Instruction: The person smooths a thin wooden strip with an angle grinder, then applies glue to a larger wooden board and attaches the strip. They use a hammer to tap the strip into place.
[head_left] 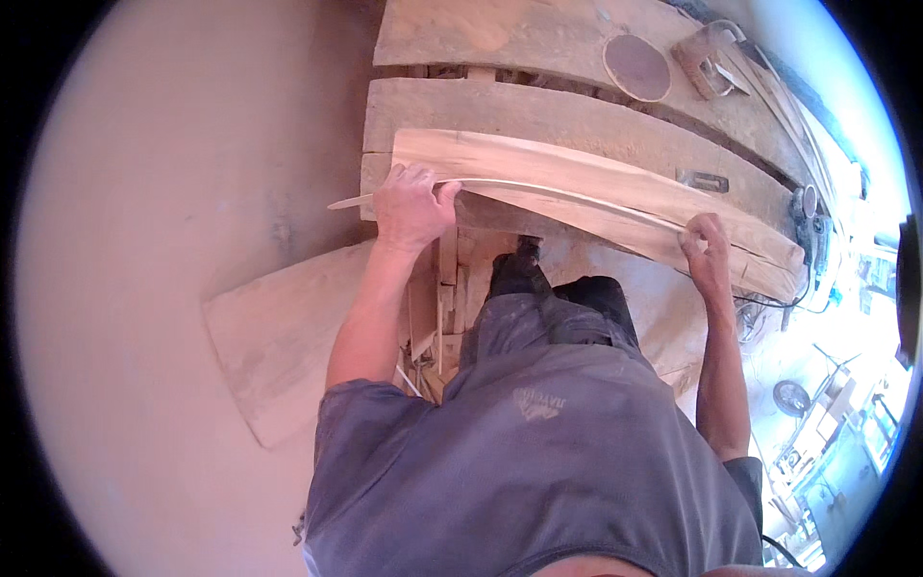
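Note:
A long, pale wooden board [538,168] lies along the near edge of the plank workbench [423,101]. Over it stretches a thin, narrow wooden strip [577,194], bowed along the board's near side. My left hand [413,207] is closed around the strip towards its left end, whose tip sticks out past the bench. At the right, my right hand [707,248] has its fingers curled onto the strip's other end and rests against the board. Its grip partly hides that end.
A round, dark disc [636,67], a tool with a wooden body [707,62] and a slotted metal piece [705,181] lie on the bench. At its right end sits a corded power tool [817,238]. A wide panel [288,337] and wood offcuts [447,327] are at lower left.

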Demonstrator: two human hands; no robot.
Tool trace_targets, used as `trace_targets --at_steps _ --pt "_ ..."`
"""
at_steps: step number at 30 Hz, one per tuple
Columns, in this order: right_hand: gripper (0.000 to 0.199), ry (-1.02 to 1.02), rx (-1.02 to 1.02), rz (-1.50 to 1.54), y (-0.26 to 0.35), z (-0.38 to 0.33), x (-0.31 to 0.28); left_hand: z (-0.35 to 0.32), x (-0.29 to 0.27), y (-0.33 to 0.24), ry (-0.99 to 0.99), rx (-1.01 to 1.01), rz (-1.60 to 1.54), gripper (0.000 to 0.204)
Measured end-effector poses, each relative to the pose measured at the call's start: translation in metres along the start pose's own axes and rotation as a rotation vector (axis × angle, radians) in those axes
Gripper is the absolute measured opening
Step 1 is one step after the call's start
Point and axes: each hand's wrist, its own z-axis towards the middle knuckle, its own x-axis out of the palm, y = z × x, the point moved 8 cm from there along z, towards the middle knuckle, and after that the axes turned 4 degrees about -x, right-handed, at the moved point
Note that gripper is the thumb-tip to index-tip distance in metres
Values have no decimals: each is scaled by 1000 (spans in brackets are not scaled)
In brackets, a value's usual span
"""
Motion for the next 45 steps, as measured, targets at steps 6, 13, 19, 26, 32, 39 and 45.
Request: trace_targets --at_steps 6,13,19,26,32,39,45 --pt "27 413 -41 -93 75 -6 12 2 -5 -10 124 -73 97 34" --pt "29 432 -199 -8 140 31 74 22 -12 -120 160 192 -36 33" --pt "25 211 -79 -177 125 23 47 33 10 -187 218 227 -92 37" --pt "21 107 97 -330 75 7 17 39 36 -256 328 165 -5 40" --pt "32 39 212 -262 39 -7 -18 35 45 -313 216 165 59 41" --pt "23 -43 254 -55 16 -38 -41 23 47 -367 187 125 199 41" --pt "19 87 119 64 -19 -52 -46 4 45 -391 186 446 109 29"
